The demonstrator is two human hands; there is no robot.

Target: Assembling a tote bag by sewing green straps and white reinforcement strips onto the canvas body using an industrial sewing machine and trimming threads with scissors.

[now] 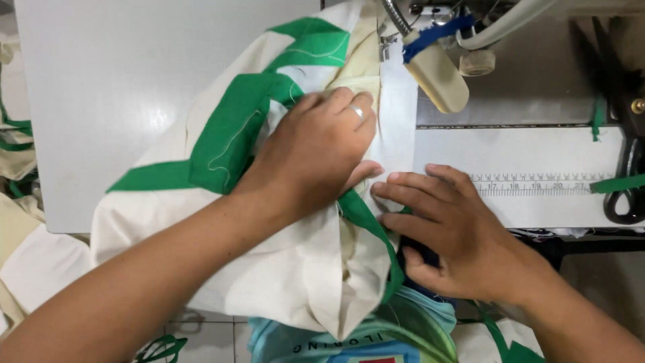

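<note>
- Our left hand (316, 151) lies flat, fingers spread, pressing the cream cloth bag (282, 269) with green trim (232, 134) onto the counter (101, 101).
- Our right hand (450, 228), open too, pins the bag's edge just beside the left.
- The bag lies before the sewing machine's presser foot (388, 44); its near edge is not under the needle yet.
- Black scissors (628, 168) rest well apart, by the ruler strip (537, 185).

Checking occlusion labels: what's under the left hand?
The left hand presses flat on cream fabric with green trim, bunched on the grey table. The right hand holds the fabric's edge nearby. Any seam or fold directly beneath the palm is covered.
</note>
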